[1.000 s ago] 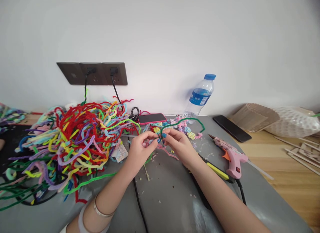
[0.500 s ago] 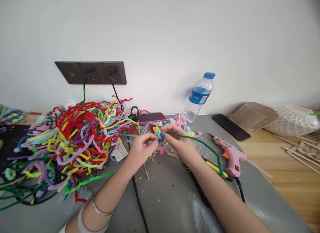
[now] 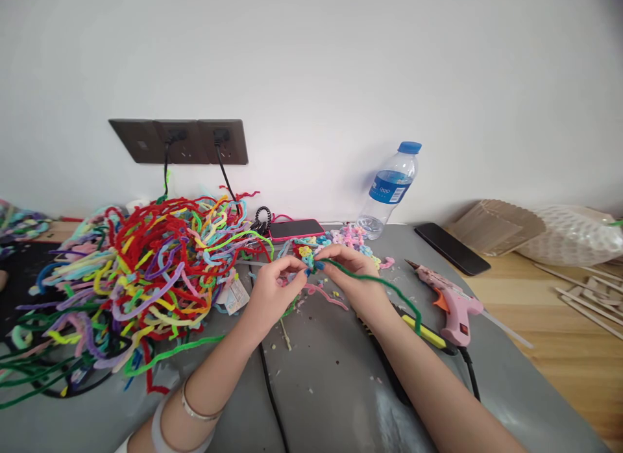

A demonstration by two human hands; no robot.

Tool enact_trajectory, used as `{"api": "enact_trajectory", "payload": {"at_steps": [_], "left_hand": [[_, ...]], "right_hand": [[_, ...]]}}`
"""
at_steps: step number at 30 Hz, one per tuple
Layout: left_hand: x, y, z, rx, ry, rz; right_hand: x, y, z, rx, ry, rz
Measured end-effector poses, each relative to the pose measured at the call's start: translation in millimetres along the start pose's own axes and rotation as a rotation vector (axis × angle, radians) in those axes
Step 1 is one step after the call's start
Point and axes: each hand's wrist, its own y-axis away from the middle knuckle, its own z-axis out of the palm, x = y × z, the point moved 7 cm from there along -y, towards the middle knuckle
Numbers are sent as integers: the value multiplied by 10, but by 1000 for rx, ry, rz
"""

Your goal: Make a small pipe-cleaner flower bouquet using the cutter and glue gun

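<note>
**Both hands pinch green strip (image 3: 382, 280) above grey desk (image 3: 335, 401)**

Head view: left hand (image 3: 276, 287) and right hand (image 3: 355, 281) meet mid-frame, fingertips almost touching. Left thumb and finger are together, pinched on one end of the strip; right thumb and finger are clamped on it too, just beside. Exact contact is small and partly hidden by the fingers. Nails are blue. The strip runs from the pinch across the back of the right hand, then bends down by the right forearm, free end near the yellow part of a knife-like tool (image 3: 428, 334). Bangles on left forearm.

Behind the fingers: small pastel pieces (image 3: 351, 234), bunched. Pink strip (image 3: 331, 299) lies just below the fingertips, scraps scattered around.

Left of the left hand: big tangled pile (image 3: 160, 265) of coloured strips, red and yellow on top, a paper tag (image 3: 236, 296) at its right edge. Black cable (image 3: 270, 394) runs down the desk.

Back edge: red-edged phone (image 3: 296, 230), then a bottle (image 3: 390, 187), blue cap on, by the wall. Right side: black phone (image 3: 452, 248), pink glue gun (image 3: 456, 309). Far right: cardboard (image 3: 496, 224), thin wood sticks (image 3: 591, 315).
</note>
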Motion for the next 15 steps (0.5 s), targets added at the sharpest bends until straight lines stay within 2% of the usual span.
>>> {"api": "enact_trajectory", "payload": {"at_steps": [5, 10, 15], "left_hand": [[-46, -5, -55, 61, 110, -75], [-162, -24, -73, 68, 304, -179], [-224, -24, -35, 41, 397, -238]], "right_hand": [[-168, 26, 31, -35, 52, -177], [-183, 36, 70, -106, 52, -154], [-228, 8, 4, -144, 63, -161]]}}
